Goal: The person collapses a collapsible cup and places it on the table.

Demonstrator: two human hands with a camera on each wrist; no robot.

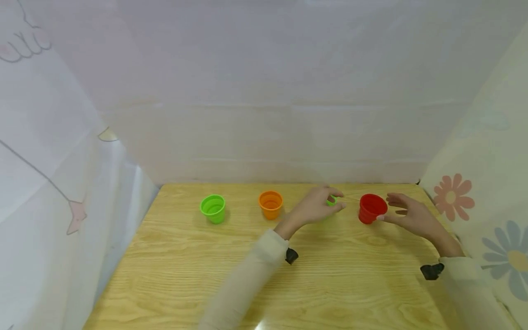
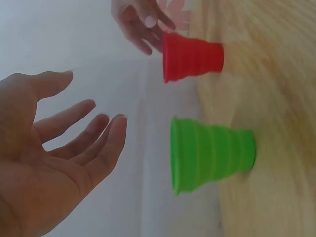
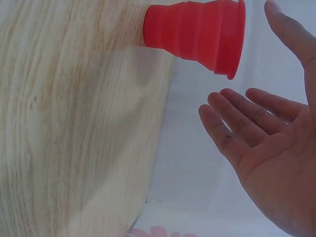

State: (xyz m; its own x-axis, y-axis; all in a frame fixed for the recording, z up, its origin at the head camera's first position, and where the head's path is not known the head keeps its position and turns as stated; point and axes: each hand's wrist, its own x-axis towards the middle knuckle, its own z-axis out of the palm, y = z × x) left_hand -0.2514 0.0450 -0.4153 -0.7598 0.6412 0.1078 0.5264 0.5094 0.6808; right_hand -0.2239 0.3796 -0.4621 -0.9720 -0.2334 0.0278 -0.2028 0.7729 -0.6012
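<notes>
My left hand (image 1: 316,205) hovers close to a green cup (image 2: 212,155), its fingers loosely spread and holding nothing. In the head view the hand covers most of that cup. To the right a red cup (image 1: 372,208) stands upright on the wooden table, wider at the rim and ridged down its side. Beside its right edge is my right hand (image 1: 410,215), thumb and fingers apart around bare air. The right wrist view shows a gap between those fingers (image 3: 229,131) and the red cup's rim.
An orange cup (image 1: 271,205) and another green cup (image 1: 213,209) stand upright farther left, in a rough row with the others. The wooden table (image 1: 198,279) ends at a pale hanging sheet (image 1: 264,114) behind. Patterned sheets enclose both sides.
</notes>
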